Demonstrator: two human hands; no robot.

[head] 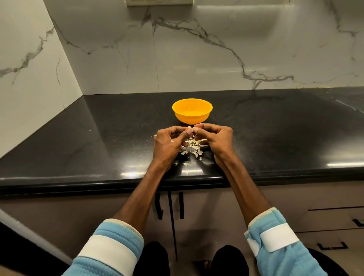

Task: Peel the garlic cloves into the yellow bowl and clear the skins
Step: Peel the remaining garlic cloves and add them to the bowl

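Garlic clove (pixel 189 129) pinched by left hand (pixel 169 142) and right hand (pixel 217 140) fingers (pixel 200 126) above papery skins (pixel 194 146).

Garlic clove (pixel 189 129): only a pale sliver shows between the fingertips of the left hand (pixel 169 143) and the right hand (pixel 218 140); how much skin is on it is too small to tell.
Yellow bowl (pixel 192 118): the near wall hides part of the inside, and the contents cannot be told.
Skins (pixel 194 146): the pile's left and right edges are hidden under both hands.
Countertop (pixel 98 138): runs off the left and right edges.
Wall fixture (pixel 159 2): cut off by the top edge; only its lower strip shows.
Blue sleeves (pixel 110 246): cut off at the bottom edge.
Drawer handle (pixel 358 222): cut off by the right edge.
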